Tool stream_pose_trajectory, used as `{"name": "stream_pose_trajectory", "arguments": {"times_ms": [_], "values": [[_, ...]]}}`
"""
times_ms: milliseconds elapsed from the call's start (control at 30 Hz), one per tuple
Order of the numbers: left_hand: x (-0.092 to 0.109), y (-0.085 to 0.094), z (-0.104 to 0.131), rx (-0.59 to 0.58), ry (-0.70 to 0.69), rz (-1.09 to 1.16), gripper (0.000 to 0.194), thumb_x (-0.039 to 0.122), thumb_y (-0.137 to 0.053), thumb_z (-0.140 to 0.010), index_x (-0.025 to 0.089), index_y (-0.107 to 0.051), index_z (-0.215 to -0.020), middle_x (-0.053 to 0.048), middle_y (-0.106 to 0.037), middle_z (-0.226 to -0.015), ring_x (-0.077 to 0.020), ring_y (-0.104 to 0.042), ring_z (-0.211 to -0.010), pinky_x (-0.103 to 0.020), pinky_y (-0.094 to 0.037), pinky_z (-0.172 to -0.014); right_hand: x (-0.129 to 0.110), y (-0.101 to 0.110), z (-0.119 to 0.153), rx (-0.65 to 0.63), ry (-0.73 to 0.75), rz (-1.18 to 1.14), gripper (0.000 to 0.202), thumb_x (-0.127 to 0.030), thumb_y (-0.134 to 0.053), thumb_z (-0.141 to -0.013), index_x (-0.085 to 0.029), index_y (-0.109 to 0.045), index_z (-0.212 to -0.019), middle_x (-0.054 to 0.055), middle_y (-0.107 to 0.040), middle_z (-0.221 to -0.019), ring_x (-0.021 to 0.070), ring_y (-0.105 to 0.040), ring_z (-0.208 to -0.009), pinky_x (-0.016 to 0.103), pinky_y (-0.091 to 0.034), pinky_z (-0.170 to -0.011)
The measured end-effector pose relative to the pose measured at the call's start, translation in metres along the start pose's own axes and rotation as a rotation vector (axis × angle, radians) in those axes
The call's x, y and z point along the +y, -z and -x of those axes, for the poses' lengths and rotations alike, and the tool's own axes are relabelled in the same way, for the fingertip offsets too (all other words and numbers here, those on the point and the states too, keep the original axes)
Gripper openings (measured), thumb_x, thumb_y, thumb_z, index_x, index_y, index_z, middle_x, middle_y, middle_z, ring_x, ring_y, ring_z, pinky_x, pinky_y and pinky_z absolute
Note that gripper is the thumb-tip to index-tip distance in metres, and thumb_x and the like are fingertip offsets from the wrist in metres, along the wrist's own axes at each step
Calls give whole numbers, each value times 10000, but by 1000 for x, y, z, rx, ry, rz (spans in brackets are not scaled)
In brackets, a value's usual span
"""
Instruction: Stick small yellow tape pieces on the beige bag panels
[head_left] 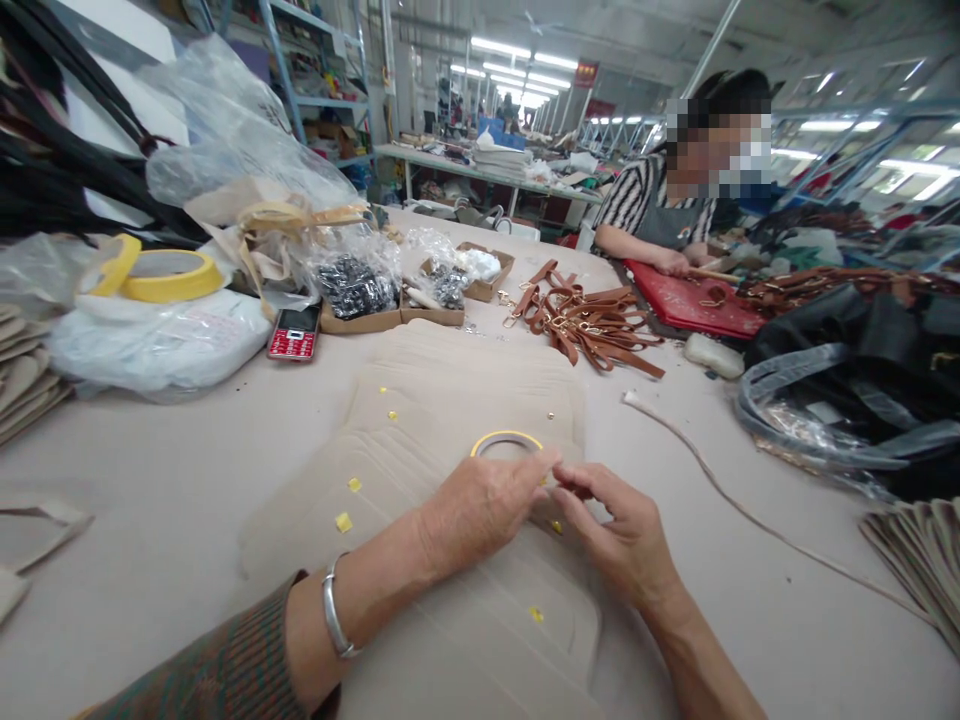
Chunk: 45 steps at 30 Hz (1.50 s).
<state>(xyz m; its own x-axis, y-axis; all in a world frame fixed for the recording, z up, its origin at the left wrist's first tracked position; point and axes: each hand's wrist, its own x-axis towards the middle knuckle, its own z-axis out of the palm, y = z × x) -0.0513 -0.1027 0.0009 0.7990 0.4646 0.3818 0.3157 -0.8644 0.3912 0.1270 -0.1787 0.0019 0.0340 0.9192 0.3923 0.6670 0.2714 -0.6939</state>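
Note:
Flat beige pieces [465,380] lie overlapped in a stack on the table in front of me, with small yellow tape squares [343,522] on them. A roll of yellow tape [506,438] is at my left hand [480,505], whose fingers are closed around its near side and hide part of it. Close beside it on the right, my right hand [619,525] has thumb and forefinger nearly together at the left fingertips. Anything between those fingertips is too small to make out. Another yellow square [536,614] shows below the hands.
Brown straps with metal clasps [592,315] lie beyond the stack. A red phone [294,335], open boxes [360,318] and yellow tape rolls [171,275] are at the left. A cord [720,485] and black bag [862,370] lie right. A person [675,190] sits across the table.

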Motion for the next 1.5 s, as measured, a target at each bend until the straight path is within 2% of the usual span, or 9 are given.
{"name": "stream_pose_trajectory", "arguments": {"times_ms": [133,333,500,700,833,900,1067,1267,1500], "values": [[2,-1,0,-46,12,23,280,236,-401,-978,166,-405,-1248,-45,-683,-921,-181,-666,-850,-270,-518,-679,-7,-5,-1,-17,107,87,151,-170,-495,-882,-208,-642,-887,47,-694,-865,155,-636,-806,271,-492,-738],[4,7,-3,-117,88,18,116,183,-453,-932,197,-481,-1044,-12,-654,-856,-184,-644,-817,-261,-479,-662,-9,-11,-2,94,128,211,139,-131,-508,-826,-205,-605,-758,-7,-634,-658,112,-583,-575,215,-457,-593],[1,12,-8,-35,99,-37,68,173,-447,-927,196,-511,-926,1,-624,-805,-168,-609,-736,-250,-438,-614,-11,-9,-15,96,144,173,121,-144,-534,-797,-194,-640,-768,-7,-630,-638,112,-575,-546,216,-460,-576],[1,5,-10,119,24,-130,92,124,-449,-856,182,-495,-801,-3,-566,-712,-152,-529,-611,-243,-378,-520,-12,-13,-24,22,-356,-234,235,-372,-582,-812,-185,-625,-678,-21,-564,-479,125,-521,-427,220,-425,-428],[2,3,-9,168,14,-129,132,135,-401,-892,181,-509,-832,-8,-569,-724,-150,-529,-619,-251,-389,-531,5,-9,-27,115,-520,-260,294,-458,-645,-742,-170,-632,-685,-11,-569,-503,133,-518,-444,238,-433,-432],[1,2,-9,132,39,-156,132,134,-407,-909,181,-513,-844,-4,-574,-726,-149,-533,-626,-254,-403,-546,18,-1,-27,113,-568,-280,327,-487,-672,-714,-162,-643,-698,0,-584,-522,139,-530,-452,252,-451,-444],[-8,-6,-12,-71,126,-305,84,160,-479,-925,188,-514,-853,-18,-583,-800,-186,-548,-731,-279,-452,-595,39,16,-24,-65,-609,-350,392,-518,-685,-728,-137,-699,-817,40,-645,-641,130,-553,-504,253,-474,-486],[-8,-9,-13,-161,146,-295,35,166,-513,-913,190,-513,-887,-31,-557,-859,-210,-519,-789,-302,-472,-601,43,6,-21,-109,-644,-253,392,-525,-675,-734,-143,-707,-818,18,-613,-614,130,-543,-542,242,-468,-507],[-6,-5,-14,-180,144,-271,61,164,-472,-934,185,-521,-905,-37,-552,-871,-210,-516,-815,-322,-484,-635,40,-3,-26,-113,-433,60,321,-486,-576,-811,-188,-696,-803,23,-653,-631,158,-569,-548,269,-470,-545]]}}
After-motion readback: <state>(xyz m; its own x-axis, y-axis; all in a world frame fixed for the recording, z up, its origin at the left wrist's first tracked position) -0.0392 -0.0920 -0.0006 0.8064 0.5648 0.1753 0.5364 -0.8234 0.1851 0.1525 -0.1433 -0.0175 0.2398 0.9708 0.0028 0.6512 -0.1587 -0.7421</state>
